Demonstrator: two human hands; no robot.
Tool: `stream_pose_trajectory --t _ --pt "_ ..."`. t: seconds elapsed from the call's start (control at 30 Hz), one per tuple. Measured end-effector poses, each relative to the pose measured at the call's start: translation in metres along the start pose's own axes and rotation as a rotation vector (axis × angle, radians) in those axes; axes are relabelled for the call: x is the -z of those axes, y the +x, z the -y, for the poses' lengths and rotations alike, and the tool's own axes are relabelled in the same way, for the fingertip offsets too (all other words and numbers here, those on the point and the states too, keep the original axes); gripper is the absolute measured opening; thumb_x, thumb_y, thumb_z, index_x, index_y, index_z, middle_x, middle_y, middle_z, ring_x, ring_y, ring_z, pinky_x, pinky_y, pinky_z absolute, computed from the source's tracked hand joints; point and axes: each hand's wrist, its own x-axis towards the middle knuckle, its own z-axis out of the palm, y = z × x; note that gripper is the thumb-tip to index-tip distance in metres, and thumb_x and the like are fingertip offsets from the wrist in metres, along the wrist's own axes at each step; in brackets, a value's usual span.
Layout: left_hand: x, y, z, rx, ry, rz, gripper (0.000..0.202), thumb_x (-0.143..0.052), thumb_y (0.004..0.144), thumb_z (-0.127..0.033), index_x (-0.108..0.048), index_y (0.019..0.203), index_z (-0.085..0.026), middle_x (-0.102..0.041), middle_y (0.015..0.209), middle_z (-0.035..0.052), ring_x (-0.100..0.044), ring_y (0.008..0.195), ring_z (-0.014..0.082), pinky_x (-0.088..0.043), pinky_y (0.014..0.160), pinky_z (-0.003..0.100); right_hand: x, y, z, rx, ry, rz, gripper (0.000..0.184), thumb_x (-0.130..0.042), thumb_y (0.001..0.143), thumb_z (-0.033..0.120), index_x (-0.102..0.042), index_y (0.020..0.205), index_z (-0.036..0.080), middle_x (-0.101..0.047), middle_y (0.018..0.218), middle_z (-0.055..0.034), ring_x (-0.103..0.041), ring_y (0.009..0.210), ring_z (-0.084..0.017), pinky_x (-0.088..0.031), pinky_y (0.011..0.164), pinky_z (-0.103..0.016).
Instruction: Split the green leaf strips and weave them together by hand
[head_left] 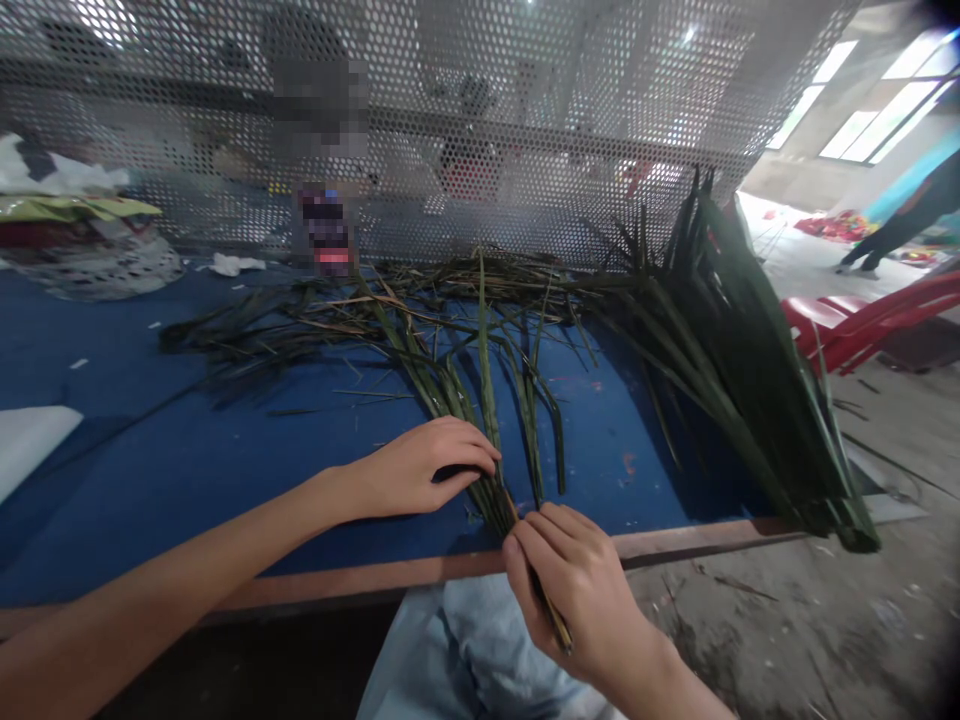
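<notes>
My left hand (pixel 450 462) reaches over a bundle of long narrow green leaf strips (pixel 426 378) on the blue table (pixel 300 460). Its thumb and fingertips come together on one strip. My right hand (pixel 576 568) is closed around the lower end of the strips at the table's near edge. A thin brown-edged stalk (pixel 559 630) sticks out below that fist, over my lap. Some shorter strips (pixel 528 425) fan out just above the right hand. What lies inside the right palm is hidden.
Loose leaf strips (pixel 277 325) lie in a heap along the back. Broad folded leaves (pixel 739 350) lean over the table's right end. A perforated metal screen (pixel 570 130) stands behind, a plastic basket (pixel 97 265) at far left, red chairs (pixel 862 325) and a person (pixel 911 215) at right.
</notes>
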Motion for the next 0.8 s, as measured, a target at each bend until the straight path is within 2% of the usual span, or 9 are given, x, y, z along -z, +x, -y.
stream_pose_trajectory --t 0.47,0.8 --pt "-0.001 -0.001 -0.002 -0.02 -0.017 -0.037 0.027 -0.05 0.088 -0.013 -0.068 0.107 -0.022 -0.067 0.109 0.0084 -0.06 0.105 0.02 -0.046 0.094 0.037 -0.003 -0.006 0.006 0.03 -0.081 -0.024 0.022 -0.044 0.087 0.01 -0.048 0.066 0.017 -0.048 0.062 -0.003 -0.041 0.061 -0.016 -0.029 0.057 -0.031" --pt "-0.001 -0.003 -0.002 -0.015 0.007 -0.023 0.031 -0.051 0.088 -0.013 -0.067 0.112 -0.024 -0.065 0.116 0.0085 -0.058 0.109 0.0209 -0.046 0.095 0.039 -0.009 -0.014 0.006 0.046 -0.138 -0.067 0.02 -0.045 0.085 0.01 -0.047 0.067 0.018 -0.047 0.062 -0.0026 -0.041 0.062 -0.016 -0.03 0.06 -0.031"
